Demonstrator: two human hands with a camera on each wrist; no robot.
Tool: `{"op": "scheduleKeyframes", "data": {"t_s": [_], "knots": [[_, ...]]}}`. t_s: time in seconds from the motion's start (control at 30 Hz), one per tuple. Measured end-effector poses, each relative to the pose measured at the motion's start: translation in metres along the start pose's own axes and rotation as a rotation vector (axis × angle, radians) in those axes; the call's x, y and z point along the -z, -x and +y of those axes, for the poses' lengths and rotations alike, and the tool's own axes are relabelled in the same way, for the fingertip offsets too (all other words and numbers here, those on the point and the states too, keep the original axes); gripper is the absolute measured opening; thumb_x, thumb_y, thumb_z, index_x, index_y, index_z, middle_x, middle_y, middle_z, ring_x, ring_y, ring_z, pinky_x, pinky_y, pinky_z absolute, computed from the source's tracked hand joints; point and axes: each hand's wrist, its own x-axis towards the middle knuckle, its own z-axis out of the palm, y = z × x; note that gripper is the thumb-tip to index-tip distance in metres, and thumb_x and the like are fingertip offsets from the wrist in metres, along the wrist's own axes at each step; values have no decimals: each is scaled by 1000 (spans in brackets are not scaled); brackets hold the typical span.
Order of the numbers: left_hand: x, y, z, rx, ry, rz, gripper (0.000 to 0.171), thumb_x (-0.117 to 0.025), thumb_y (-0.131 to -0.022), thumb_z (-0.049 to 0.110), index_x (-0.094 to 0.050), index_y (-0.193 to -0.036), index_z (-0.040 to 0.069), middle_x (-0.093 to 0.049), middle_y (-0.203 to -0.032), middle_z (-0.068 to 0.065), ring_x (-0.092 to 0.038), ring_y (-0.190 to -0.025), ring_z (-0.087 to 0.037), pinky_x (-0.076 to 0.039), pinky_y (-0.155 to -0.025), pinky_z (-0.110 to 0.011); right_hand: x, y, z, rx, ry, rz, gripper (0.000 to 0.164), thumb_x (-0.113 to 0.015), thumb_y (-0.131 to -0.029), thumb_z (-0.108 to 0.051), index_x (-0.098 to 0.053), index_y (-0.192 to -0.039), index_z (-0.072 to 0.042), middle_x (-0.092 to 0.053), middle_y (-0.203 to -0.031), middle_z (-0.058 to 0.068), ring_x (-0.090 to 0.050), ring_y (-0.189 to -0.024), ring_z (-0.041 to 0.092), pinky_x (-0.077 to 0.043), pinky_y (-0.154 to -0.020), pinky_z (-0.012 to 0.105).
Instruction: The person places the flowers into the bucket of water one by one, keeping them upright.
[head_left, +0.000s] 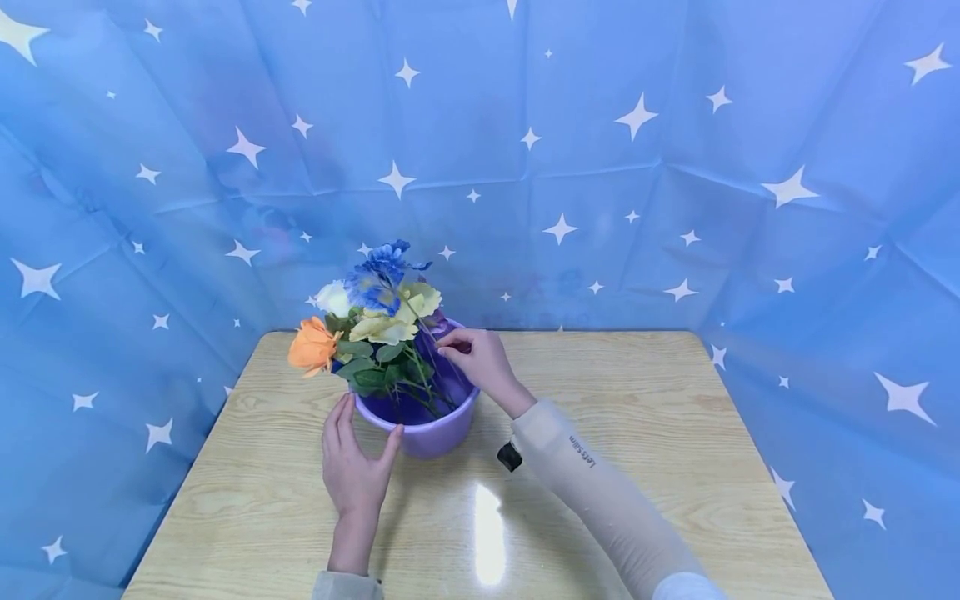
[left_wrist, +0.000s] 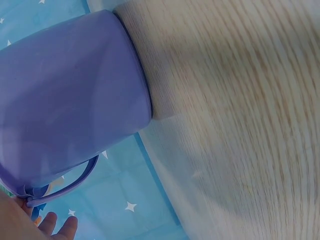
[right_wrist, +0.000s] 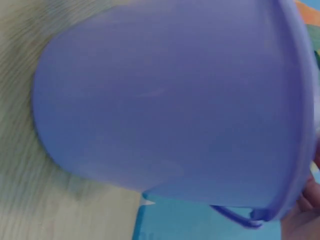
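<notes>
A purple bucket (head_left: 442, 433) stands on the table with several artificial flowers in it. My left hand (head_left: 356, 467) rests against its rim at the near left, thumb and fingers spread apart. In the left wrist view, the fingers (left_wrist: 47, 225) show beside the end of the bucket's handle (left_wrist: 75, 185). Over the right side of the rim, my right hand (head_left: 483, 358) pinches the thin stem of a blue flower (head_left: 378, 275) between thumb and fingertips. Cream-yellow petals (head_left: 386, 327), a white flower (head_left: 333, 297) and an orange rose (head_left: 312, 346) crowd the left side.
The wooden table (head_left: 637, 417) reaches back to a blue star-patterned cloth (head_left: 480, 125) that hangs behind and at both sides. A small black device (head_left: 510, 456) sits at the right wrist.
</notes>
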Motion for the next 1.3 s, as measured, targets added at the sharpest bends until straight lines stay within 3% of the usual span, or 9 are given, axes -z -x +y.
{"op": "scheduleKeyframes", "data": {"t_s": [0.47, 0.67, 0.8, 1.0, 1.2, 1.3], "knots": [[6, -2, -6, 17, -7, -19, 89, -82, -74, 45, -46, -148, 9, -50, -147, -11, -48, -133, -32, -44, -108, -50, -17, 4, 7, 3, 73, -12, 10, -72, -91, -18, -79, -97, -13, -77, -95, 3, -69, -79, 14, -57, -70, 24], [4, -5, -6, 17, -3, -17, 89, -80, -75, 47, -46, -149, 11, -50, -148, -11, -48, -134, -32, -44, -108, -50, -11, 4, 1, 0, 71, -52, 12, -73, -90, -14, -77, -100, -9, -76, -98, 6, -72, -84, 17, -60, -76, 25], [2, -7, -3, 28, 6, -33, 90, -80, -75, 48, -45, -149, 10, -49, -148, -11, -47, -135, -32, -44, -109, -50, 6, 13, 1, -27, 4, -54, 18, -74, -87, -8, -75, -105, -2, -76, -102, 12, -74, -89, 24, -62, -81, 30], [-2, -8, -1, 24, 10, -28, 90, -80, -75, 47, -45, -148, 8, -49, -148, -13, -47, -134, -33, -45, -108, -50, 44, 32, 26, -32, -36, 50, 20, -72, -86, -1, -73, -106, 4, -76, -102, 18, -74, -90, 30, -63, -81, 31], [4, -13, -1, 17, 9, -31, 88, -81, -74, 46, -48, -146, 8, -49, -147, -12, -46, -134, -33, -44, -107, -52, 92, 41, 46, -95, -16, 119, 18, -71, -90, -9, -75, -107, 0, -76, -102, 18, -73, -94, 30, -63, -84, 36], [13, -19, 0, -11, 5, 8, 79, -81, -75, 43, -54, -140, 6, -55, -141, -13, -49, -131, -34, -45, -108, -53, 114, 42, 50, -112, 17, 146, 19, -70, -92, -12, -74, -108, -3, -76, -103, 16, -72, -94, 29, -62, -83, 33]]}}
